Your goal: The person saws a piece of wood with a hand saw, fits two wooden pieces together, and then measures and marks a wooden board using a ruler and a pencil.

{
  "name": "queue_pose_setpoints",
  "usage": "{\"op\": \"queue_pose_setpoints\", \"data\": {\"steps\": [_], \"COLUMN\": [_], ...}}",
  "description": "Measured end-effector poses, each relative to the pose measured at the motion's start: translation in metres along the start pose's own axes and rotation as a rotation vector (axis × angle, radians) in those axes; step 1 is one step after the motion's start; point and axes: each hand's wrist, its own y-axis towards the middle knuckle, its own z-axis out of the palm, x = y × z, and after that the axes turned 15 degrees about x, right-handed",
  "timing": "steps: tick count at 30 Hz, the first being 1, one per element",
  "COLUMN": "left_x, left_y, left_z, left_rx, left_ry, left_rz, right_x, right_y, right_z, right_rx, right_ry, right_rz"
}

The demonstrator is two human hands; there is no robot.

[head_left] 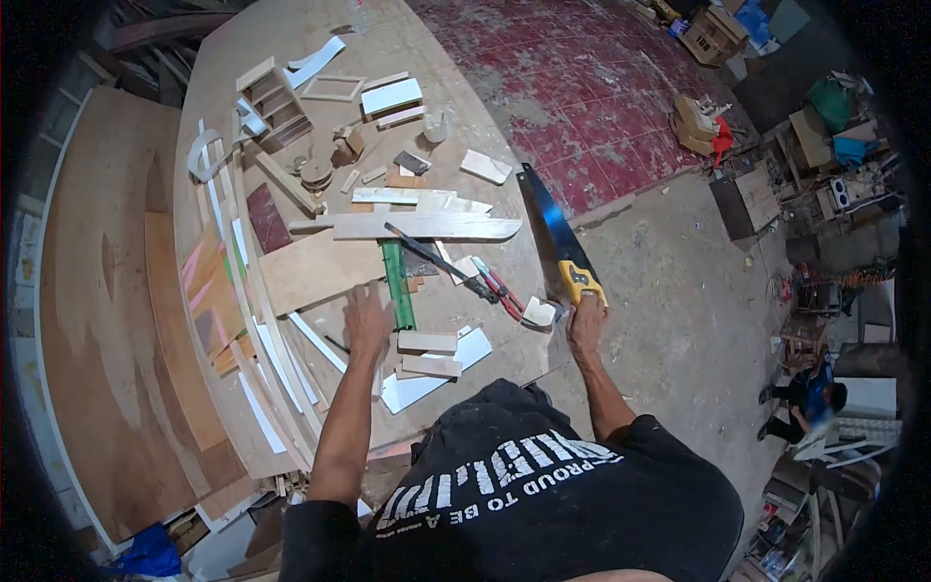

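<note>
The handsaw (558,242) lies at the right edge of the workbench (291,29), its blue blade pointing away from the person and its yellow-and-black handle nearest to them, partly over the table's edge. The right hand (586,326) is at the near end of that handle, fingers touching it; whether they are closed around the grip cannot be told from this view. Just left of the handle lies a small pale offcut (538,312), and beyond it red-handled pliers (501,291) lie beside a dark metal tool.

The left hand (367,320) lies flat on the bench with its fingers spread, holding nothing, at the near edge of a plywood piece (315,272). Just to its right is a green bar (396,286), and two short wooden blocks (428,354) lie on a white strip (427,383). Farther up the bench a long pointed board (427,226) lies crosswise among scattered offcuts.
</note>
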Motion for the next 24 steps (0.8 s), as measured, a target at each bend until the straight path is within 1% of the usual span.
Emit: {"op": "queue_pose_setpoints", "data": {"steps": [1,2,4,5,7,8,10,12,14,15,18,20,22,24], "left_x": [-0.016,-0.031,-0.052,-0.061,-0.078,-0.085,-0.101,-0.109,-0.111,-0.112,-0.115,-0.110,-0.101,-0.092], "left_y": [0.013,0.028,0.057,0.072,0.104,0.118,0.137,0.152,0.168,0.171,0.179,0.171,0.161,0.147], "left_z": [-0.013,-0.017,-0.019,-0.016,-0.001,0.004,0.006,0.009,0.013,0.006,-0.006,-0.019,-0.033,-0.057], "left_rx": [0.041,0.034,0.012,0.001,-0.114,-0.123,-0.074,-0.066,0.028,0.052,0.081,0.069,-0.091,-0.083], "left_ry": [0.048,0.045,0.178,0.176,0.251,0.247,0.298,0.299,0.376,0.364,0.445,0.414,0.402,0.382], "left_rz": [0.056,0.056,0.241,0.234,0.356,0.353,0.404,0.409,0.393,0.414,0.450,0.461,0.487,0.495], "right_x": [0.006,0.011,0.025,0.033,0.044,0.048,0.056,0.059,0.061,0.061,0.050,0.042,0.041,0.045], "right_y": [0.005,0.010,0.019,0.024,0.024,0.023,0.017,0.013,0.007,0.008,0.009,0.009,0.010,0.008], "right_z": [0.005,0.008,0.015,0.019,0.024,0.025,0.026,0.025,0.018,0.014,0.016,0.021,0.019,0.016], "right_rx": [0.026,0.021,0.016,0.052,0.145,0.197,0.194,0.202,0.213,0.272,0.302,0.315,0.286,0.291], "right_ry": [-0.013,-0.013,-0.073,-0.072,-0.059,-0.047,-0.047,-0.020,0.020,0.076,0.134,0.150,0.135,0.133], "right_rz": [0.039,0.035,-0.003,-0.002,-0.007,-0.014,-0.062,-0.090,-0.084,-0.075,-0.094,-0.082,-0.085,-0.108]}}
